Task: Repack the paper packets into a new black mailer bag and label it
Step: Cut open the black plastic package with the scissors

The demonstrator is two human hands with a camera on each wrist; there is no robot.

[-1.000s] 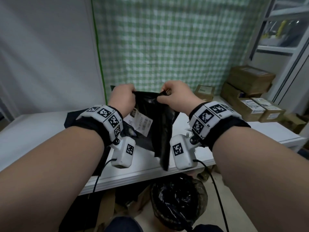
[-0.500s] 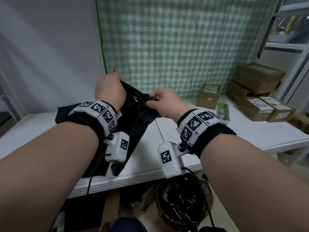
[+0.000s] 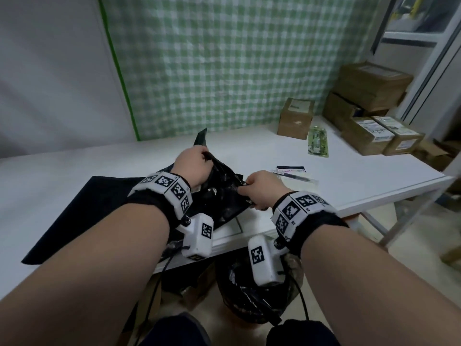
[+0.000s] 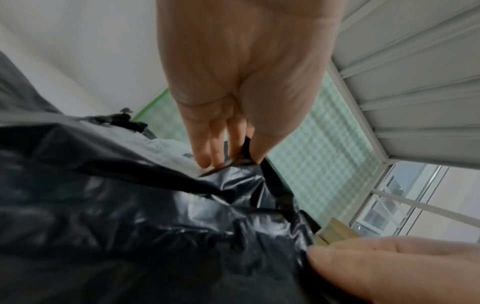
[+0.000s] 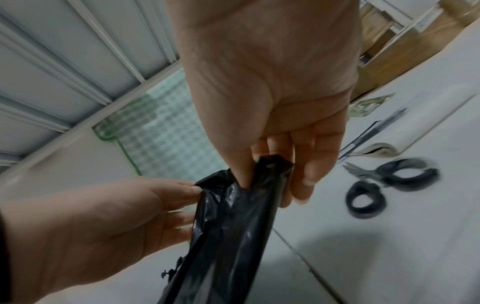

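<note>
While both hands are working the crumpled black mailer bag [image 3: 222, 193] just above the near edge of the white table [image 3: 349, 181], the left hand [image 3: 193, 166] is pinching the far rim of the film between thumb and fingers, and the right hand [image 3: 262, 188] is pinching the near rim likewise, thumb tucked into a fold; the bag is hanging slack between the two grips, its lower part lying on the table. Judging the step as opening or emptying this bag; no paper packets are showing plainly, though something pale is lying under the film in the left wrist view. A flat black sheet [image 3: 94, 208], possibly the new mailer, is lying on the table to the left, partly beneath the bag. Scissors [image 5: 384, 185] are lying on the table close to the right hand; a pen [image 3: 294, 176] and paper slips [image 3: 291, 169] are sitting just beyond it; cardboard boxes [image 3: 369, 108] are standing at the far right. To do this well: keeping the pinches on opposite lips and drawing them apart evenly, so the mouth is gaping instead of twisting; thin film is likely to stretch or tear under a sharp pull.
</note>
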